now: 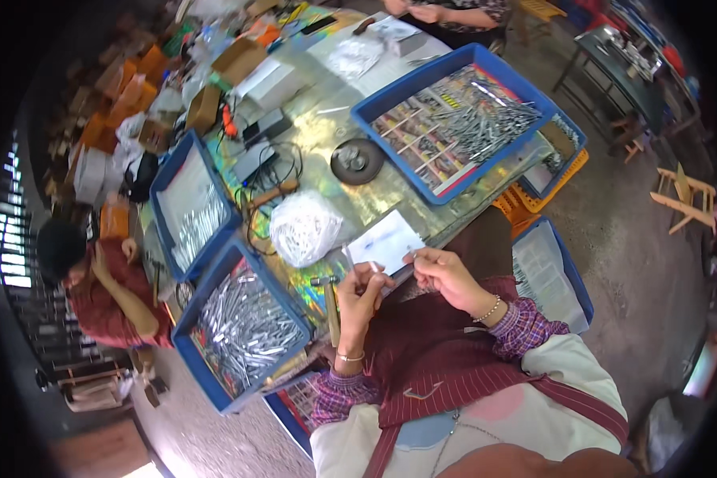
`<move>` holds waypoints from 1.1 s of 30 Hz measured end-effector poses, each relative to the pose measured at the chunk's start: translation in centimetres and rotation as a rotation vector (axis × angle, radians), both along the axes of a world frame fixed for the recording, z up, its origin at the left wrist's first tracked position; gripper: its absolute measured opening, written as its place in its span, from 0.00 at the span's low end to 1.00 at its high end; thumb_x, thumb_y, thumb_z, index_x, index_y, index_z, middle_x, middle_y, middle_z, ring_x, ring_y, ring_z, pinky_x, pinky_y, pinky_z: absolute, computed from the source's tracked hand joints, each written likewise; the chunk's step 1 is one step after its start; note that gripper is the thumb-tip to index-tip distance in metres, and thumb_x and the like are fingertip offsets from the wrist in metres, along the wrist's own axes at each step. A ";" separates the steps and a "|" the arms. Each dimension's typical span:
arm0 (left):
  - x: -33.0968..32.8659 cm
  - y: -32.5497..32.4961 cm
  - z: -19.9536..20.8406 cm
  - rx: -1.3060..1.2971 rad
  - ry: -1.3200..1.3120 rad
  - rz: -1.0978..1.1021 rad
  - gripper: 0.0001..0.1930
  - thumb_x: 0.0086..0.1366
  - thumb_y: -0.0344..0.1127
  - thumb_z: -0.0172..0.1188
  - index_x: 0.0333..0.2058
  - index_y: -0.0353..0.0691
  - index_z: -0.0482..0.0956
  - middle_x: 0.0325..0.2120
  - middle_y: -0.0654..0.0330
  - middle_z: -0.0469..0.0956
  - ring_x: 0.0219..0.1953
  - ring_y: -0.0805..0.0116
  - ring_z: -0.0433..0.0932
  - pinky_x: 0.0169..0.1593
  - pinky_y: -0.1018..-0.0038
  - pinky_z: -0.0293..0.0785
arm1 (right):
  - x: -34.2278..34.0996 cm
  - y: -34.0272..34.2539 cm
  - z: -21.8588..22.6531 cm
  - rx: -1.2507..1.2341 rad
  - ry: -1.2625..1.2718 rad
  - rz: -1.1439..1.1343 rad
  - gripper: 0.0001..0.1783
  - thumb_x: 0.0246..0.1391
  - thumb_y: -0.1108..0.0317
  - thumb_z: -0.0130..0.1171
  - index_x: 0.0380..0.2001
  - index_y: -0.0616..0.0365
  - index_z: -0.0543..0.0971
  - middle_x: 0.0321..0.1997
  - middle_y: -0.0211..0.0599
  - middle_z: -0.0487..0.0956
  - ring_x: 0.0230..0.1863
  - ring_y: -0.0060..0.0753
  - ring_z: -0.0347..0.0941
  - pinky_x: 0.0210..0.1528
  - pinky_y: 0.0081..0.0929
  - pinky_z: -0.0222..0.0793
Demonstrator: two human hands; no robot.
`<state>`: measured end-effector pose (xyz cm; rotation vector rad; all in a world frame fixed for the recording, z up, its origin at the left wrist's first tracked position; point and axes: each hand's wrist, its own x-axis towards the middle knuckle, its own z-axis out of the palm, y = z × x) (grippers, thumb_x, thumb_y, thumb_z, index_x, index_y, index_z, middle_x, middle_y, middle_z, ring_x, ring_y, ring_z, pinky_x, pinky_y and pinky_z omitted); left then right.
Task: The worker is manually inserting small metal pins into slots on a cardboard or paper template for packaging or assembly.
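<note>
My left hand (358, 299) is closed near the table's front edge, with a small white stick-like piece (374, 268) between thumb and fingertips. Just to its right, my right hand (448, 279) is pinched too; what its fingertips hold is too small to make out. Right behind both hands lies a white sheet (389, 241) with faint bluish marks. A clear plastic bag of white pieces (304, 229) sits beyond my left hand. Close by that hand is a hammer (331, 307), its head toward the bag.
Blue trays of slim metal parts stand left (251, 334), far left (190, 215) and back right (458, 127). A dark round dish (356, 162) and tangled black cables (279, 171) occupy the table's middle. One person (107, 279) sits at left, another (454, 14) across the table.
</note>
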<state>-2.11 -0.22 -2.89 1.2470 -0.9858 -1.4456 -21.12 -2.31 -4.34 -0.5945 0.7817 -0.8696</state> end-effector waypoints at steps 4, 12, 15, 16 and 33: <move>-0.2 0.0 -0.7 0.019 -0.171 0.027 0.08 0.58 0.26 0.58 0.37 0.33 0.77 0.21 0.66 0.78 0.16 0.89 0.63 0.18 0.89 0.54 | -0.5 -0.3 -0.4 0.045 -0.023 -0.032 0.12 0.59 0.66 0.52 0.41 0.63 0.74 0.26 0.24 0.70 0.29 0.15 0.68 0.34 0.16 0.69; 0.5 -0.3 -1.8 0.018 -0.205 0.092 0.09 0.57 0.27 0.59 0.37 0.33 0.79 0.22 0.66 0.78 0.21 0.87 0.69 0.24 0.88 0.60 | -1.4 -1.1 0.0 0.076 -0.066 -0.162 0.08 0.57 0.67 0.55 0.37 0.58 0.73 0.33 0.32 0.75 0.40 0.26 0.73 0.48 0.24 0.69; 0.9 -0.3 -2.1 0.028 -0.214 0.102 0.09 0.57 0.27 0.59 0.37 0.33 0.79 0.23 0.65 0.78 0.23 0.85 0.70 0.26 0.87 0.62 | -2.0 -1.1 -0.9 0.042 -0.082 -0.136 0.08 0.56 0.69 0.55 0.38 0.58 0.72 0.38 0.38 0.77 0.43 0.28 0.74 0.49 0.24 0.69; 1.0 -0.2 -2.2 0.035 -0.227 0.098 0.09 0.57 0.27 0.60 0.37 0.33 0.79 0.24 0.65 0.79 0.23 0.85 0.71 0.26 0.87 0.63 | -2.0 -1.0 -1.0 0.036 -0.076 -0.124 0.08 0.56 0.69 0.55 0.39 0.58 0.72 0.38 0.38 0.77 0.43 0.28 0.74 0.48 0.24 0.69; 0.2 -0.6 -2.9 0.060 -0.315 0.064 0.10 0.56 0.28 0.61 0.36 0.30 0.78 0.19 0.70 0.71 0.19 0.85 0.63 0.21 0.86 0.57 | -1.4 -0.7 -0.8 0.042 0.005 0.065 0.14 0.58 0.67 0.52 0.45 0.62 0.75 0.28 0.24 0.73 0.25 0.14 0.67 0.28 0.13 0.64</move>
